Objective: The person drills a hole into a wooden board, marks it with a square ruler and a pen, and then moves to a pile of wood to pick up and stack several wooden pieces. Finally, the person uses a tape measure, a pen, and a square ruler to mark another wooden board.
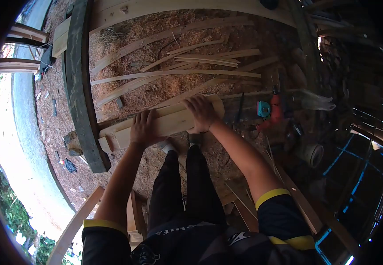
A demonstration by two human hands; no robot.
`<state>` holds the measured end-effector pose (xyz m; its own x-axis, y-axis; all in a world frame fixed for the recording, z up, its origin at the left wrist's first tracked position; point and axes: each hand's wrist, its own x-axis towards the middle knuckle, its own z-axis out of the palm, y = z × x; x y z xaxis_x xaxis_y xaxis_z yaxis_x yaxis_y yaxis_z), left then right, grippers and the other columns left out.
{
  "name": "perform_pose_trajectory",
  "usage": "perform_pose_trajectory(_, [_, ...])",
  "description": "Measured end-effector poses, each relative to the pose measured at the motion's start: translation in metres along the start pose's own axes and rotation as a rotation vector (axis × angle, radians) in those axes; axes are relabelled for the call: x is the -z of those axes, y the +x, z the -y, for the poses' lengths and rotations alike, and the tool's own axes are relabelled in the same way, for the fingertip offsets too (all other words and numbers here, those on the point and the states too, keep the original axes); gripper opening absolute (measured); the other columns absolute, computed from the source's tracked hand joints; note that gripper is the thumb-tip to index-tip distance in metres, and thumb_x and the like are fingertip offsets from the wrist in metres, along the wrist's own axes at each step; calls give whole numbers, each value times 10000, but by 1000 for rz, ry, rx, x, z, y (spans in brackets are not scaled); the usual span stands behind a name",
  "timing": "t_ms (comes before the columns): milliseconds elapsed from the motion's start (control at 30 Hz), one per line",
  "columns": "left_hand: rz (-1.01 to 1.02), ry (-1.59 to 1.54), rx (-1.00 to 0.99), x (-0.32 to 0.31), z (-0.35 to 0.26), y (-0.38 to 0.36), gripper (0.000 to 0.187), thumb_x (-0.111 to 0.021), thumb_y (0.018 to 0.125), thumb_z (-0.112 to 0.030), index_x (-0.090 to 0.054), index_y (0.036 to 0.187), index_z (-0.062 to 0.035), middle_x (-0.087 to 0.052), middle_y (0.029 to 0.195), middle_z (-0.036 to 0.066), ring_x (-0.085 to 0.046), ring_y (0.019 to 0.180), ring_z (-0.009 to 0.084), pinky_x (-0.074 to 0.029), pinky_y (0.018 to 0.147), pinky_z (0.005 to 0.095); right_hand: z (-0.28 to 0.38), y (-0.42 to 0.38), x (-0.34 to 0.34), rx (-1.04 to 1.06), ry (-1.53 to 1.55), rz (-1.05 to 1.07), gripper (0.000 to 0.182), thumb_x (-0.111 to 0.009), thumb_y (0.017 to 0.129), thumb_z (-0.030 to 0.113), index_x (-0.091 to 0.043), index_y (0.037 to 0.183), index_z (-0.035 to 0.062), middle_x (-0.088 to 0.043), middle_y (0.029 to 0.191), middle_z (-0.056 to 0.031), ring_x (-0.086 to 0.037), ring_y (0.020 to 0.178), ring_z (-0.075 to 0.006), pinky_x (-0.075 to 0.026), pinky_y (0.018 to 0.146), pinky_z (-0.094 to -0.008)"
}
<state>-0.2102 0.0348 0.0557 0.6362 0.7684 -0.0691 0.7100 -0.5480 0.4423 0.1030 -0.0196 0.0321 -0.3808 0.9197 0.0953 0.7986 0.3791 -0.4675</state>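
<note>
A pale wooden board (170,125) lies lengthwise across a narrow bench in front of me, on or against another light plank (218,106). My left hand (143,129) grips the board near its left part, fingers over the far edge. Further right, my right hand (201,114) is closed around the same board, its fingers over the top and the thumb on the near side. A small wood block (105,144) sits by the board's left end, against a dark thick beam (82,88).
Right of the board are a teal tape measure (263,108) and a red power tool (275,109). Several thin wood strips (174,73) lie over shavings beyond the bench. A long plank (191,6) spans the far side. More boards (74,229) stand near my sides.
</note>
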Motion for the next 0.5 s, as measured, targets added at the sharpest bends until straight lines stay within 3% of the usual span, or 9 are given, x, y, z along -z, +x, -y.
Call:
perform_pose_trajectory(167, [123,-10,54,8,8,3,1135,-1042,438,-421,-599,1444,-135,-645,1386,152,-606,1318,423,-472,1163,547,0,0,5,-76,12,112,1220,-981,526,618,-542,1489,11,-605,1428,-219,-555,1363,-408,-395,1227,-553])
perform_pose_trajectory(233, [138,-162,-60,9,10,3,1098,-1049,442,-408,-643,1426,-137,-682,1267,170,-643,1240,428,-506,1121,547,6,-12,10,-96,88,144,1185,-990,520,595,-572,1463,11,-609,1437,-227,-558,1376,-420,-394,1243,-553])
perform_pose_trajectory(300, [169,-176,-66,9,11,-4,1097,-1051,448,-417,-657,1431,-131,-680,1266,171,-645,1236,420,-512,1117,545,6,-15,17,-122,135,179,1151,-999,513,572,-603,1438,11,-614,1447,-236,-561,1390,-433,-392,1258,-553])
perform_pose_trajectory(367, [194,-208,-66,8,9,-6,1096,-1054,454,-426,-671,1436,-125,-679,1264,172,-647,1231,412,-517,1113,544,5,-17,22,-174,216,384,1185,-997,522,593,-605,1475,7,-610,1465,-241,-537,1435,-438,-400,1262,-557])
perform_pose_trajectory(467, [149,-222,-57,20,8,7,1084,-1062,467,-461,-700,1430,-121,-683,1311,187,-653,1240,385,-533,1113,540,-2,-8,27,-30,32,278,1207,-990,543,619,-602,1502,-3,-576,1506,-247,-525,1453,-435,-404,1258,-567])
perform_pose_trajectory(500, [248,-166,-47,24,13,15,1092,-1061,480,-475,-698,1447,-121,-682,1329,185,-651,1243,370,-546,1109,527,2,-6,33,-32,31,289,1207,-990,543,619,-602,1502,-3,-576,1506,-247,-525,1453,-435,-404,1258,-567])
